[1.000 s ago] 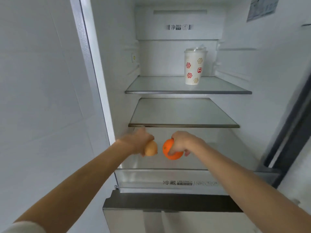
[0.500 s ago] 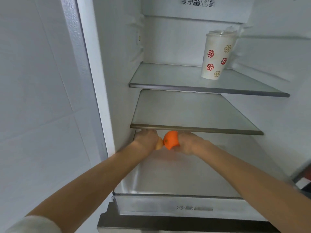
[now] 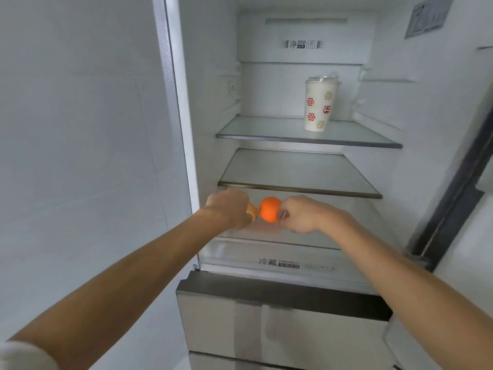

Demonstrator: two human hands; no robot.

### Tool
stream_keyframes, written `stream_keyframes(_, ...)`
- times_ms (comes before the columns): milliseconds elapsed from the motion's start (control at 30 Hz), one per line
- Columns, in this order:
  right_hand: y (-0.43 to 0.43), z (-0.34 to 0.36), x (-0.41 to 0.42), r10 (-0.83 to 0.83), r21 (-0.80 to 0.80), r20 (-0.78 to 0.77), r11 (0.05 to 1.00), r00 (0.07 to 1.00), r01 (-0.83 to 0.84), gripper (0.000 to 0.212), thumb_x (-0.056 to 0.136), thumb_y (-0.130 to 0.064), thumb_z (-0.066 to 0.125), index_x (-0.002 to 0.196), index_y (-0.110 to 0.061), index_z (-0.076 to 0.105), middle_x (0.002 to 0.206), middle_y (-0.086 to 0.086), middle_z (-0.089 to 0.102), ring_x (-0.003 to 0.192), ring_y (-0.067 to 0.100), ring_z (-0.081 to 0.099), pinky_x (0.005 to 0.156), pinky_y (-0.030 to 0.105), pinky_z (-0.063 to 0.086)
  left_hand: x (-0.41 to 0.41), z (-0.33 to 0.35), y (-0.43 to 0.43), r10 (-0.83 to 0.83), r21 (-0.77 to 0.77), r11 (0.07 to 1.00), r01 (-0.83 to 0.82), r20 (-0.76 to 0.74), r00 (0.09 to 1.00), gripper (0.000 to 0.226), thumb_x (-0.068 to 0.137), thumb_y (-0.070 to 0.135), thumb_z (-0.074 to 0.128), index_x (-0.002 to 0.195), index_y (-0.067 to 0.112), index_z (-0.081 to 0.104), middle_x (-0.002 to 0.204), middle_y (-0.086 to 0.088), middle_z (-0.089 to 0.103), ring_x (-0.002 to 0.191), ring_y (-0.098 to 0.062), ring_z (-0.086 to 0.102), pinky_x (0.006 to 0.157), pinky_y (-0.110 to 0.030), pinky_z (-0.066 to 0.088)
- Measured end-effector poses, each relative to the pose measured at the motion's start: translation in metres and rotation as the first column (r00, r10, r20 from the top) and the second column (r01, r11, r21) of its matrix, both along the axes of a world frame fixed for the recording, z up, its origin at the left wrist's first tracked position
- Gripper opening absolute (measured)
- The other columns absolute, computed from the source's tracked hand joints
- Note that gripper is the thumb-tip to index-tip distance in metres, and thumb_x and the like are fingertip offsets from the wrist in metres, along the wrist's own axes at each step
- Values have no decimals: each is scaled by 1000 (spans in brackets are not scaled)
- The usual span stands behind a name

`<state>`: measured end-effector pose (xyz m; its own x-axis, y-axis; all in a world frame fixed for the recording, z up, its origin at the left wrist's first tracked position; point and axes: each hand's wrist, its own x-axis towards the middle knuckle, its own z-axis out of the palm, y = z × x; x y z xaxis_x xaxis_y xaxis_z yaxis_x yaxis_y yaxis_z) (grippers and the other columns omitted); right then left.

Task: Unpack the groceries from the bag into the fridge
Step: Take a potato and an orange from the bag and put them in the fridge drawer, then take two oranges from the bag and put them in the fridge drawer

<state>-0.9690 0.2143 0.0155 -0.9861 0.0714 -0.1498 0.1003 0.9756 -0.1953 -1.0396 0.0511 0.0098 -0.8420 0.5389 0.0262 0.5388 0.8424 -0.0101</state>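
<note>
Below the middle shelf (image 3: pixel 298 189), the left hand (image 3: pixel 229 208) grips a tan fruit (image 3: pixel 252 209); right hand (image 3: pixel 301 214) fingers hold an orange (image 3: pixel 269 209).

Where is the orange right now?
In the head view, the orange sits mid-frame in the right hand, just under the middle shelf, beside the left hand.

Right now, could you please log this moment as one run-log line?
left hand: holds tan item | right hand: holds orange | place: over bottom shelf | cup: top shelf
</note>
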Motion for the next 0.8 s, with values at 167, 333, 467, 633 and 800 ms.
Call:
stream_keyframes(167,-35,18,60,111,-152,-213,978,971,-145,9,84,-33,65,90,-30,72,91,-9,68,87,15,64,81,30,52,72,15,-65,162,204,968,-145,-71,984,25,89,30,53,102,15,68,107,-7,64,99,-31,61,80,-33,49)
stream_keyframes(333,-101,12,102,266,-144,-195,944,944,-295,15,85,-35,65,98,-29,69,90,-7,66,89,15,60,76,27,48,138,11,-146,280,176,941,-290,78,957,18,84,33,58,89,19,69,107,-2,68,100,-27,62,86,-34,53)
stream_keyframes(467,-167,4,128,397,-117,-142,903,907,-414,23,87,-36,64,108,-27,64,100,-6,64,86,13,58,62,23,41,186,1,-209,410,110,899,-424,126,903,21,86,36,58,96,21,68,112,1,65,105,-25,60,87,-32,50)
stream_keyframes(633,-266,-2,158,585,-74,-62,805,808,-588,28,88,-34,62,113,-23,66,107,-3,60,99,17,59,76,29,49,253,-16,-286,540,98,823,-559,165,825,23,85,40,60,97,23,70,110,2,66,103,-23,61,87,-34,52)
stream_keyframes(800,-371,-13,199,737,-44,10,676,676,-736,27,88,-33,62,114,-23,64,113,-3,61,100,17,59,78,31,51,337,-27,-370,681,54,701,-711,245,690,28,89,37,57,103,17,70,102,-1,71,101,-21,63,81,-32,51)
